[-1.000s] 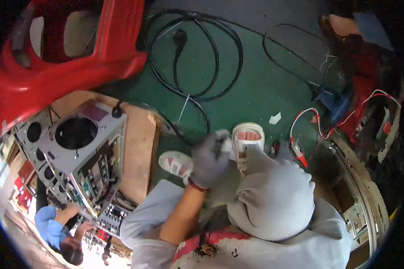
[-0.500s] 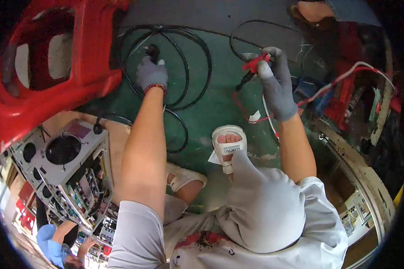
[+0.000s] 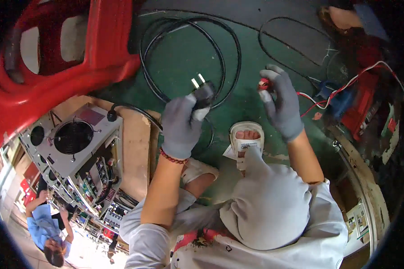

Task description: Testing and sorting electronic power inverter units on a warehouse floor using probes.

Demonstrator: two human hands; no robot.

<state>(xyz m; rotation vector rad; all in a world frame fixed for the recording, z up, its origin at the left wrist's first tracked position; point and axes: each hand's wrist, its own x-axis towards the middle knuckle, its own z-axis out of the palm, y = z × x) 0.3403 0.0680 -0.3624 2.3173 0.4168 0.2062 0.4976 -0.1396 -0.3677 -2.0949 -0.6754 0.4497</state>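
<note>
My gloved left hand (image 3: 180, 123) is closed around a black power plug (image 3: 204, 93). The plug's metal pins point up and away from me. A black cable (image 3: 238, 47) lies in wide loops on the green floor just beyond that hand. To the right, my gloved right hand (image 3: 283, 105) pinches a small red clip (image 3: 265, 84) between thumb and fingers; most of the clip is hidden by the fingers. Twisted red and white wires (image 3: 334, 95) run off to the right, behind that hand. Both gloves are grey, with paler fingertips.
A red plastic chair or stool (image 3: 107, 40) stands at the far left. Below it sits an opened metal device with a fan (image 3: 73, 136) and exposed boards. My sandalled foot (image 3: 247, 134) is between my arms. A person in blue (image 3: 47, 226) is at lower left, and another person's foot (image 3: 345, 19) at upper right.
My left hand has drawn the plug nearer and to the right, turning its pins into view. My right hand has shifted slightly down and right, still on the red clip.
</note>
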